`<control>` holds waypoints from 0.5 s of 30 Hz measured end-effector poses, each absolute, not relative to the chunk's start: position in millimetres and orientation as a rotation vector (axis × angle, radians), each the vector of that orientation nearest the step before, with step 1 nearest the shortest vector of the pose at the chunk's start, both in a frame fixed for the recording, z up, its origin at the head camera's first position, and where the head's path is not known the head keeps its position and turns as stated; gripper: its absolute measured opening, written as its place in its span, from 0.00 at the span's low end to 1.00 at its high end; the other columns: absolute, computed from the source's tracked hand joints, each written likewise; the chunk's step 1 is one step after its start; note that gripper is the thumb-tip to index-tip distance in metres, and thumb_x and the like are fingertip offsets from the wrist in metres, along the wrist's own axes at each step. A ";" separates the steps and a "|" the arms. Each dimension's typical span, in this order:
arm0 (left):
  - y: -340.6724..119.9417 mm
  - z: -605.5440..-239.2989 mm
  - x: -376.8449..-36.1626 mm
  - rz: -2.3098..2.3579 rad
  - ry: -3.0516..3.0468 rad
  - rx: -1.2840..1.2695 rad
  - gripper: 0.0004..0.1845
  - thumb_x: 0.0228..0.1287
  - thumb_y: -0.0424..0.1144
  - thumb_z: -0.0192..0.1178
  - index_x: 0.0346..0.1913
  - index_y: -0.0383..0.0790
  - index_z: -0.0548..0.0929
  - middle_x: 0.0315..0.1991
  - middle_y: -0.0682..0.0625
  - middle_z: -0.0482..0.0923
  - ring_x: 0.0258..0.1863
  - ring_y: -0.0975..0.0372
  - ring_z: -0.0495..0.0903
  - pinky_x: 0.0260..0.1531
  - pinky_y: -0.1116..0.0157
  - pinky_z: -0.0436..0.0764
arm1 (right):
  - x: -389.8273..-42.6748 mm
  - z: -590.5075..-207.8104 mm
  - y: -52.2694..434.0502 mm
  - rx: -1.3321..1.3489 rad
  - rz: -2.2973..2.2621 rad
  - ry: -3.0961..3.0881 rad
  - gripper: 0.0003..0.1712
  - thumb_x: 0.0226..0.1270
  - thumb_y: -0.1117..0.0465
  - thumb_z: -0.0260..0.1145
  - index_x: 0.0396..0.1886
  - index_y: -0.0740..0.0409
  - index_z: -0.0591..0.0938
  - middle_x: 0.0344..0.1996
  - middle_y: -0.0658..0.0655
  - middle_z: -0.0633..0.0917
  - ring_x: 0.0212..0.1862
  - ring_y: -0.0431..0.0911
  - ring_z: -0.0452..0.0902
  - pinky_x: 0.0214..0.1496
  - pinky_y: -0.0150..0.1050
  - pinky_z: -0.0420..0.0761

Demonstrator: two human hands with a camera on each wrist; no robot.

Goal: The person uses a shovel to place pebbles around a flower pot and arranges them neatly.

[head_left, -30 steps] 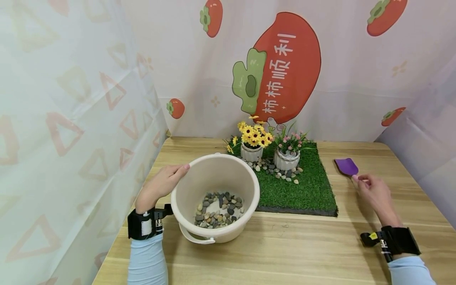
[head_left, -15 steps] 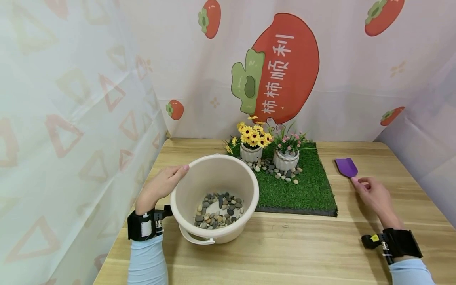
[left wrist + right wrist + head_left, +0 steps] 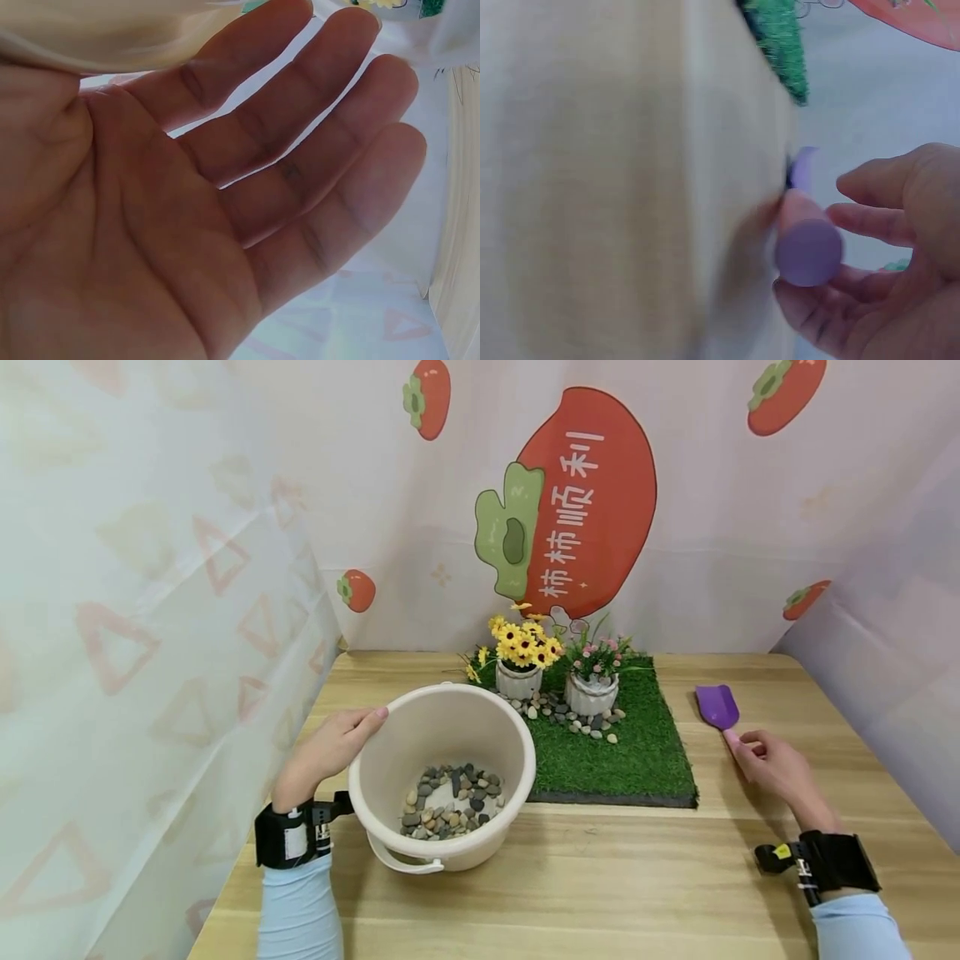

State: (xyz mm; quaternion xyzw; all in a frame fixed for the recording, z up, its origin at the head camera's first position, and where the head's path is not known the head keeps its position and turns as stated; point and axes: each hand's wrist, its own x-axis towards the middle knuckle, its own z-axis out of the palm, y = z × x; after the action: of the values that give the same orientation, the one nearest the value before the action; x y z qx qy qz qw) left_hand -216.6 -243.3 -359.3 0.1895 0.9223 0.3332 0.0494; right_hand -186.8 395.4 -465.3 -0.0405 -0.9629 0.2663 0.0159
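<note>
My left hand grips the rim of the cream bucket at its left side. Pebbles lie on the bucket's floor. In the left wrist view, my left fingers stretch along the outside of the bucket wall, the thumb hidden behind it. On the right, a small shovel with a purple blade and pink handle points toward the back wall. My right hand holds its handle. The right wrist view shows fingers bent around the handle, its rounded purple end facing the camera.
A green turf mat lies behind and right of the bucket. On it stand a pot of yellow flowers and a pot of pink flowers, with loose pebbles around. Printed fabric walls surround the wooden table.
The head view has shifted slightly, sliding everything left. The shovel has turned a little, and more of its pink handle shows beside my right hand. My left hand stays on the bucket rim.
</note>
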 end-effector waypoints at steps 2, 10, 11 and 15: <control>-244.8 -356.7 -214.7 0.997 2.816 0.578 0.26 0.80 0.52 0.39 0.58 0.38 0.81 0.45 0.45 0.86 0.50 0.53 0.84 0.54 0.52 0.78 | -189.9 -456.9 391.7 -0.132 0.829 -3.003 0.28 0.77 0.54 0.49 0.60 0.76 0.69 0.51 0.83 0.76 0.50 0.73 0.75 0.46 0.61 0.76; -247.4 -351.1 -208.1 0.949 2.923 0.500 0.24 0.79 0.56 0.38 0.53 0.45 0.80 0.45 0.46 0.84 0.49 0.54 0.81 0.51 0.53 0.76 | -201.5 -407.8 353.9 0.030 0.849 -2.884 0.28 0.78 0.50 0.47 0.64 0.69 0.70 0.54 0.77 0.76 0.53 0.70 0.74 0.50 0.60 0.73; -246.1 -350.5 -207.2 0.952 2.932 0.508 0.24 0.79 0.55 0.38 0.55 0.45 0.78 0.46 0.45 0.83 0.50 0.53 0.81 0.51 0.53 0.77 | -202.1 -401.9 348.3 0.044 0.849 -2.878 0.28 0.78 0.50 0.47 0.64 0.68 0.70 0.54 0.75 0.77 0.53 0.68 0.74 0.50 0.59 0.72; -239.5 -346.9 -200.3 1.015 2.894 0.504 0.27 0.79 0.56 0.38 0.68 0.43 0.65 0.53 0.38 0.81 0.50 0.49 0.83 0.50 0.50 0.79 | -226.2 -406.4 346.9 0.115 0.912 -2.830 0.28 0.78 0.45 0.49 0.68 0.56 0.71 0.56 0.67 0.79 0.54 0.60 0.75 0.53 0.56 0.70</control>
State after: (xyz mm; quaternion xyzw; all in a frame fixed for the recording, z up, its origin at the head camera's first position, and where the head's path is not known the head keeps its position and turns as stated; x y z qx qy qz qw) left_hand -200.3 -239.5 -346.9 0.1621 0.9310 0.3267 0.0168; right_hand -226.2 346.9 -406.4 0.0385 -0.9478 0.3053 0.0830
